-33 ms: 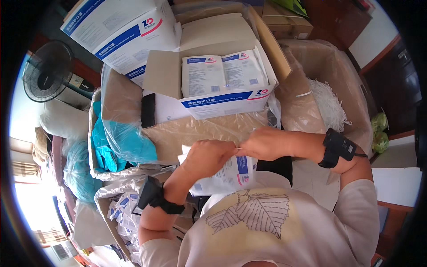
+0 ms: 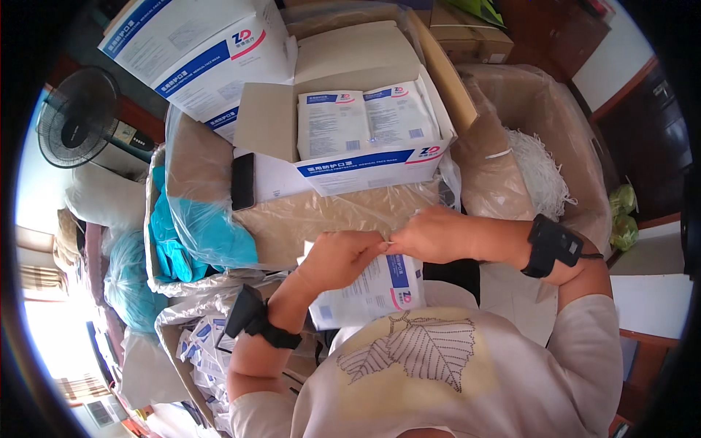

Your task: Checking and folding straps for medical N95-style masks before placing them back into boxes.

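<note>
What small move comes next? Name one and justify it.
Probably draw the right hand slightly along the upper edge of the white-and-blue packet while the left hand steadies it. Both hands' fingertips meet near that edge and seem to pinch it, with the packet hanging below. Their grip hides whether that edge is sealed.

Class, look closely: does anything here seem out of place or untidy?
The phone looks out of place: a personal item near the left side of the open box. The lower-left heap looks jumbled, unlike the box's neat packets.
</note>
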### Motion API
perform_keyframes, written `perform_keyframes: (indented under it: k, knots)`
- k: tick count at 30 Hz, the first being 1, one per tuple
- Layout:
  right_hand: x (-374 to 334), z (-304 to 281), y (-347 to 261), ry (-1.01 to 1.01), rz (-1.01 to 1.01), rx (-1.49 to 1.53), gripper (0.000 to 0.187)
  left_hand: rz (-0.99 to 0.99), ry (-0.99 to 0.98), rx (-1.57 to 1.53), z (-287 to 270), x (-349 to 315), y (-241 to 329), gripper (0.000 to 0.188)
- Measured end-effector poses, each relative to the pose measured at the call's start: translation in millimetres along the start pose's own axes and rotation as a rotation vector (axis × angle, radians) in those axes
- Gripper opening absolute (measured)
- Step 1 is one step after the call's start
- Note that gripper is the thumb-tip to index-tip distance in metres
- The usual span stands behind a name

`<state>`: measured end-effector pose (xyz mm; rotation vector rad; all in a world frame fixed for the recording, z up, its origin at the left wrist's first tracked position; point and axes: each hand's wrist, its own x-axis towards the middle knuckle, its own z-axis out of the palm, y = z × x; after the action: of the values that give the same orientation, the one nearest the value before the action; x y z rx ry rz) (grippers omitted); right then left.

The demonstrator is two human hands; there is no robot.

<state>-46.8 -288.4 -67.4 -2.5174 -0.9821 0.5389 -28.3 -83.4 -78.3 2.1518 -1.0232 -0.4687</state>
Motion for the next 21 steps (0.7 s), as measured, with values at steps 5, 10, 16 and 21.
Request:
perform_keyframes:
  k: [5, 10, 16, 21]
  knots:
    - [8, 18, 1, 0.246, -0.192, -0.208, 0.022, -0.299, 0.16, -0.804, 46, -11, -38, 0.023]
    - [7, 34, -15, 0.354, -0.308, -0.274, 0.019, -0.423, 0.457, -0.911, 76, -28, -73, 0.028]
    - [-13, 18, -35, 0.516, -0.449, -0.115, 0.021, -0.522, 0.896, -0.652, 42, -40, -132, 0.032]
    - [-42, 30, -31, 0.433, -0.378, -0.035, 0.021, -0.318, 1.111, -0.256, 7, -47, -117, 0.028]
